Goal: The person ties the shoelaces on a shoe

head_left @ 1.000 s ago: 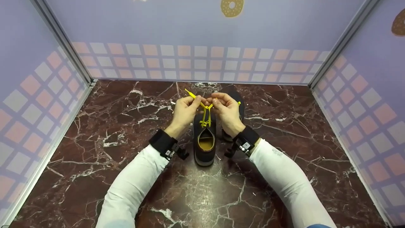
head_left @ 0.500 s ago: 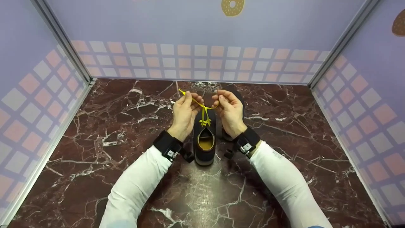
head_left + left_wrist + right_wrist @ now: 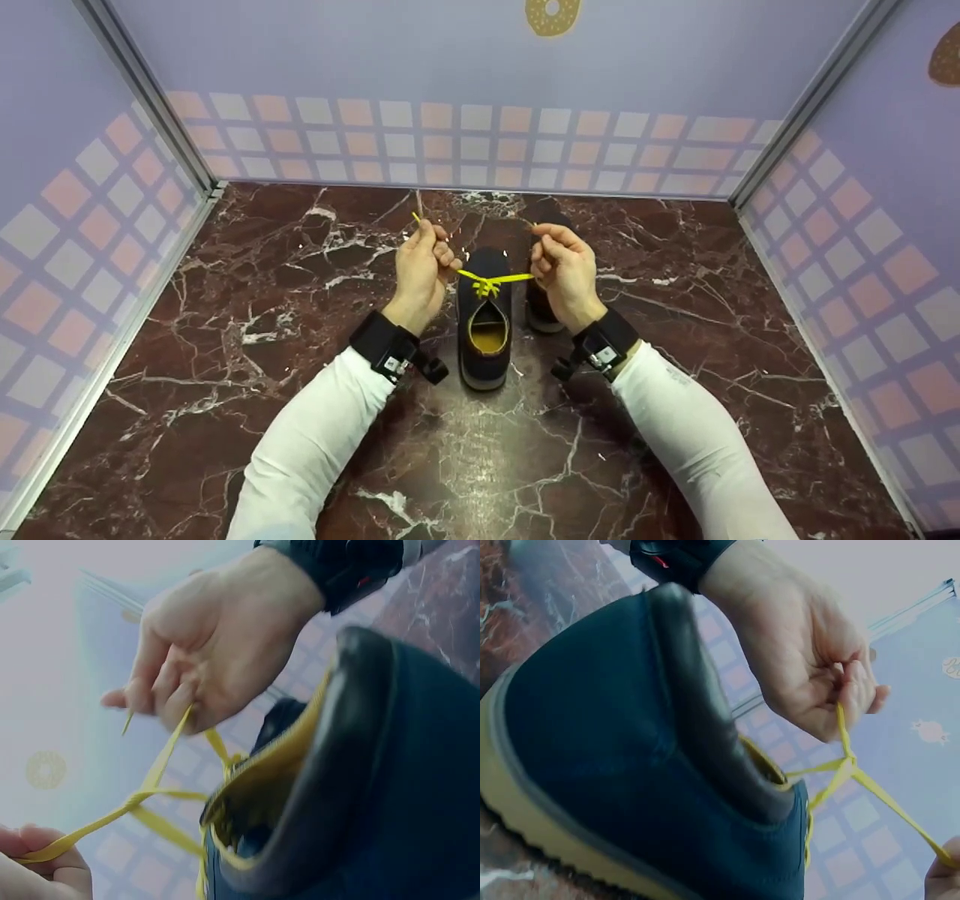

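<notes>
A dark shoe [image 3: 484,371] with a yellow insole [image 3: 489,339] stands upright on the marble-patterned surface, its heel nearest me. Its yellow shoelace [image 3: 514,278] is crossed over itself above the tongue and drawn out sideways between both hands. My left hand [image 3: 420,281] grips one lace end, whose tip pokes out above the thumb. On the other side my right hand [image 3: 570,277] holds the opposite end with curled fingers. Both wrist views show the lace crossing [image 3: 135,800] just off the shoe's opening. The shoe's dark heel collar [image 3: 697,705] fills much of the right wrist view.
A second dark shoe [image 3: 544,319] stands just right of the first, partly hidden behind my right hand. Lilac panels with a checked band [image 3: 476,142] enclose the surface at the back and both sides.
Both hands have moved apart, left hand leftward and right hand rightward. The lace crossing has come down close to the shoe, and the lace is now stretched nearly straight across.
</notes>
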Motion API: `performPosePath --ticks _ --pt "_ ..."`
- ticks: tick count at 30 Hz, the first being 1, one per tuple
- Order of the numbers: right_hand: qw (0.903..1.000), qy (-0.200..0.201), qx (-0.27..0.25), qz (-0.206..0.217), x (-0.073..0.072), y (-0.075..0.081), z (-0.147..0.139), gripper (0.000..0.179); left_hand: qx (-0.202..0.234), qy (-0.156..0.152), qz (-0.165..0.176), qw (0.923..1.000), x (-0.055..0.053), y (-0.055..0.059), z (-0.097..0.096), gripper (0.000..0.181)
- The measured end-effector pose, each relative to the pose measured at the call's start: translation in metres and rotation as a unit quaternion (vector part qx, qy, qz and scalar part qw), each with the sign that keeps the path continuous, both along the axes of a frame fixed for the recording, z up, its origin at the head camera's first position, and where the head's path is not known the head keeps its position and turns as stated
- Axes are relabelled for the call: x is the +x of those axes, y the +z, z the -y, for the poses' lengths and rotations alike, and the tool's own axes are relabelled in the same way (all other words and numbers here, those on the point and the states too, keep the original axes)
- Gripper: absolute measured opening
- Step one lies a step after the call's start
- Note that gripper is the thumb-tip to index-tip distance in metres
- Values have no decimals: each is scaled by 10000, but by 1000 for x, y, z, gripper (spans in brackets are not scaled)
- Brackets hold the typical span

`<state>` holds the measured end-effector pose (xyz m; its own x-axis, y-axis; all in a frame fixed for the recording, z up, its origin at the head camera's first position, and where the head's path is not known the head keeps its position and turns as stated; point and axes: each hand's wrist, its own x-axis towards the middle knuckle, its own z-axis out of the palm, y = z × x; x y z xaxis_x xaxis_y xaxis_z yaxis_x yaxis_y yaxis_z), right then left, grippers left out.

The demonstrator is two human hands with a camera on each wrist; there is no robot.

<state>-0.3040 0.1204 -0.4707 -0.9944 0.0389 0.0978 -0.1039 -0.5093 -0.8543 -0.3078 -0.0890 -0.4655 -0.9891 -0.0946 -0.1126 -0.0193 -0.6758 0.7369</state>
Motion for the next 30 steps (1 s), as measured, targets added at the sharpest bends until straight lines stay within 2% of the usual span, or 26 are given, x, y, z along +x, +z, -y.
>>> performPosePath --ticks 7,13,17,21,27,30 --pt "9975 -36 596 -387 10 -13 -19 33 -395 24 315 9987 0 -13 20 42" --pt "9867 -290 1436 -697 19 -31 -43 28 -829 -181 550 9949 3 -27 34 40" --pt "9747 -269 1939 -1078 23 -37 -51 19 -893 -152 706 9934 2 -33 39 40" --pt "9626 -144 2278 -1459 27 -38 -52 22 -868 -102 722 9936 3 -32 40 39" --pt "9431 -107 2684 -1959 37 -39 -55 18 -917 -246 731 9928 7 -29 39 39" --pt "9318 -12 2907 -2172 43 -40 -57 15 -1119 -338 751 9903 8 -28 42 36"
